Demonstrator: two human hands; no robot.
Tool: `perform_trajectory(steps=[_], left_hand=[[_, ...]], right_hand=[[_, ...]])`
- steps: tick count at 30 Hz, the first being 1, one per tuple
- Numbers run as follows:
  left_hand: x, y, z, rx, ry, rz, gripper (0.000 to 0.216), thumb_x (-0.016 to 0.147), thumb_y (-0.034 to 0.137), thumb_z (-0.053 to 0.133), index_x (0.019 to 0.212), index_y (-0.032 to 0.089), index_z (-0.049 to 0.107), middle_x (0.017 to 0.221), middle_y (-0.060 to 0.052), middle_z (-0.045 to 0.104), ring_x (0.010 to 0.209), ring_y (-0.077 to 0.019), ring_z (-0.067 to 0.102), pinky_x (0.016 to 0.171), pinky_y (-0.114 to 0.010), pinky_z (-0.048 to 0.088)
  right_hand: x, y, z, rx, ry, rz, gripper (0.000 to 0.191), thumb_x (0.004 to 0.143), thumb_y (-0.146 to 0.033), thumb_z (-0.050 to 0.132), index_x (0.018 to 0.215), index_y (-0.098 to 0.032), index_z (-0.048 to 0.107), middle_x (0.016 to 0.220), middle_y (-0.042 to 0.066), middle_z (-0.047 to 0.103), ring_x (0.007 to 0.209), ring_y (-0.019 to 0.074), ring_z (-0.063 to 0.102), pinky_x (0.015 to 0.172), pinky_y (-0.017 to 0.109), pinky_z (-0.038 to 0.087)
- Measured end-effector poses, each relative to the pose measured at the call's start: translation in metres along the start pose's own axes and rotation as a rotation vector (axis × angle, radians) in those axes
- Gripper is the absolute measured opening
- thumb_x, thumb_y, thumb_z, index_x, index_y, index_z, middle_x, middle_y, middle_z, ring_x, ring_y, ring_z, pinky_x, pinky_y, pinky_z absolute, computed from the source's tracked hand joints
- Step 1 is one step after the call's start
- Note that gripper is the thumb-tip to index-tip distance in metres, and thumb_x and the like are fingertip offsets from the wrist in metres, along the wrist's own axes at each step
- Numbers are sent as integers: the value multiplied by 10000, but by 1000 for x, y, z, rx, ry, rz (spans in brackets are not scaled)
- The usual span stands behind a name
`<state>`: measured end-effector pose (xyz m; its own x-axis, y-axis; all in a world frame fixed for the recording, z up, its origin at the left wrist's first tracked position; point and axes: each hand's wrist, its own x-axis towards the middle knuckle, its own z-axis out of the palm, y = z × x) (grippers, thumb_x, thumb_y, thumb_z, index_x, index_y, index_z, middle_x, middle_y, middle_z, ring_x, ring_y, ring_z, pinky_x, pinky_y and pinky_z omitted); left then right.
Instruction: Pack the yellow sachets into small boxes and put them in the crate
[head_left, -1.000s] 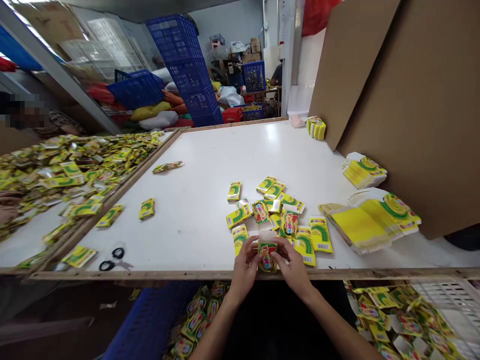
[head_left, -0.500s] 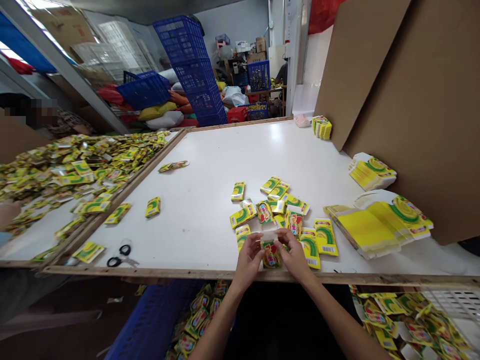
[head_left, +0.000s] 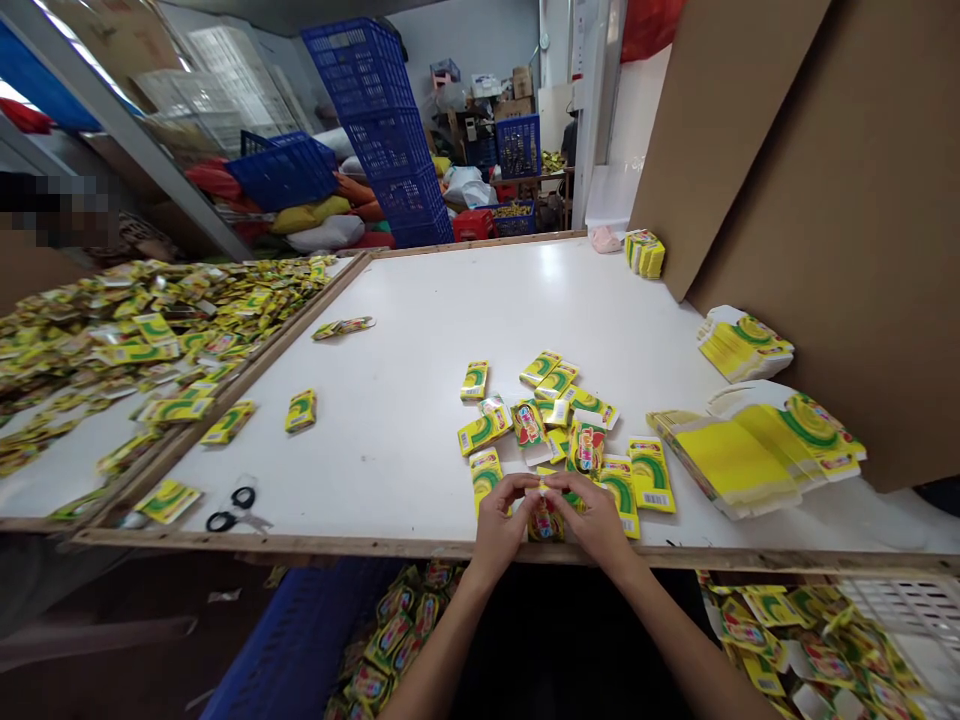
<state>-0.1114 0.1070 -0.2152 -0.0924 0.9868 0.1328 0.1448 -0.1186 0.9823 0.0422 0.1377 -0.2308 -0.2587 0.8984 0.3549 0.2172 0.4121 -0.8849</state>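
Note:
Close to the front edge of the white table, a small printed carton [head_left: 545, 524] is held upright between both hands. My left hand [head_left: 501, 515] pinches its top flap from the left, thumb and fingers together. From the other side my right hand [head_left: 592, 512] grips the same flap, and the fingertips of both hands meet over it. The fingers cover most of the carton's top. Just beyond lie several yellow and green cartons, among them a carton with a white open flap [head_left: 587, 443] and a carton showing its barcode [head_left: 651, 475].
Stacked flat cartons [head_left: 757, 440] lie at right, beside tall cardboard sheets [head_left: 810, 240]. Black-handled scissors [head_left: 238, 512] rest near the front left edge. A wooden strip [head_left: 247, 385] borders a heap of packets [head_left: 187, 310], with a person behind. Baskets of packets [head_left: 397, 640] stand below.
Both hands have moved closer together over the carton's top. Its white flap, upright before, is now folded down under the fingers. The view has shifted slightly.

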Motion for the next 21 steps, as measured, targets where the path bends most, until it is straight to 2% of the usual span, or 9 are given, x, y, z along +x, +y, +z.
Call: perform_trajectory(steps=[6, 9, 16, 18, 21], left_hand=[[7, -4, 2, -75, 76, -80, 174, 766, 331, 667, 834, 171, 658, 787, -30, 683, 749, -161, 635, 708, -258, 511], [6, -8, 0, -111, 56, -76, 167, 758, 320, 676, 825, 168, 664, 815, -33, 681, 792, -164, 635, 738, -261, 509], [-4, -5, 3, -83, 25, -112, 172, 743, 299, 684, 862, 176, 687, 882, -50, 696, 859, -194, 644, 801, -301, 514], [-11, 5, -11, -23, 121, -90, 182, 762, 318, 660, 878, 180, 682, 877, -44, 693, 839, -187, 641, 773, -285, 513], [-31, 26, -63, 85, 324, -115, 259, 795, 395, 603, 929, 180, 655, 857, -35, 685, 748, -175, 633, 660, -261, 510]], right_hand=[[9, -5, 0, -82, 9, 90, 167, 864, -343, 553, 918, -219, 651, 862, 35, 711, 794, 201, 663, 717, 314, 515], [9, -4, -1, -61, -3, 67, 166, 874, -335, 534, 866, -219, 652, 825, 32, 701, 782, 194, 651, 712, 305, 507], [-7, 0, 1, 60, 33, 2, 139, 871, -291, 548, 884, -231, 673, 954, 53, 693, 942, 205, 633, 846, 342, 498], [-11, -2, 0, 58, 46, 10, 162, 881, -296, 534, 951, -238, 668, 999, 57, 683, 946, 205, 629, 842, 344, 500], [-12, -5, -2, 28, 106, 69, 240, 891, -315, 514, 1090, -229, 620, 1016, 70, 674, 865, 197, 633, 773, 330, 514]])
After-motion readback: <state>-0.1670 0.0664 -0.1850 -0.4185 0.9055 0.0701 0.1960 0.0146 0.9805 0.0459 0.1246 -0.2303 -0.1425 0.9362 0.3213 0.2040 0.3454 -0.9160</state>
